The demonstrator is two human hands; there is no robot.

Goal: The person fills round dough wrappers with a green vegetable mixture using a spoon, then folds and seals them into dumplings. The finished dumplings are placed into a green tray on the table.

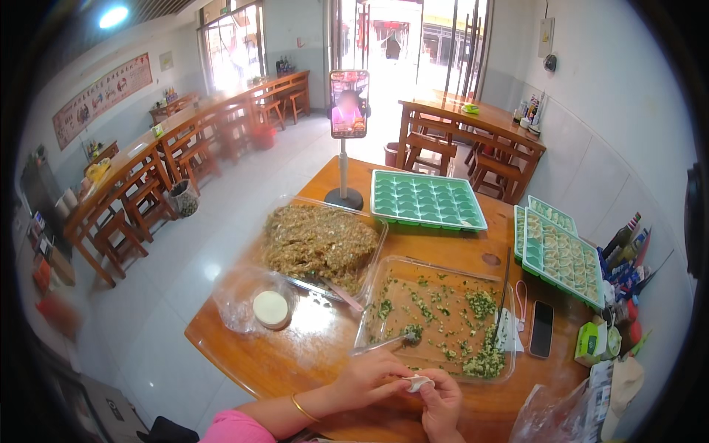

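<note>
Between both hands, just above the near table edge, is a small folded dumpling [419, 383] of white dough. My left hand [368, 376], with a gold bangle at the wrist, pinches its left end. The fingers and thumb of my right hand [441, 396] grip its right side. Just beyond lies a clear plastic tray [363, 332] with scattered chopped green filling [484, 362] and a metal spoon [382, 344]. Farther left, a second clear tray [382, 235] holds a mound of brownish minced filling [318, 243]. A stack of round dough wrappers [271, 309] sits by a plastic bag [235, 302].
A green compartment tray [426, 199] lies at the far side, beside a phone [349, 105] on a stand [343, 196]. Trays of dumplings [565, 255] are stacked at the right. Nearer are a black phone [541, 329], a tissue pack [588, 343] and a plastic bag [545, 415].
</note>
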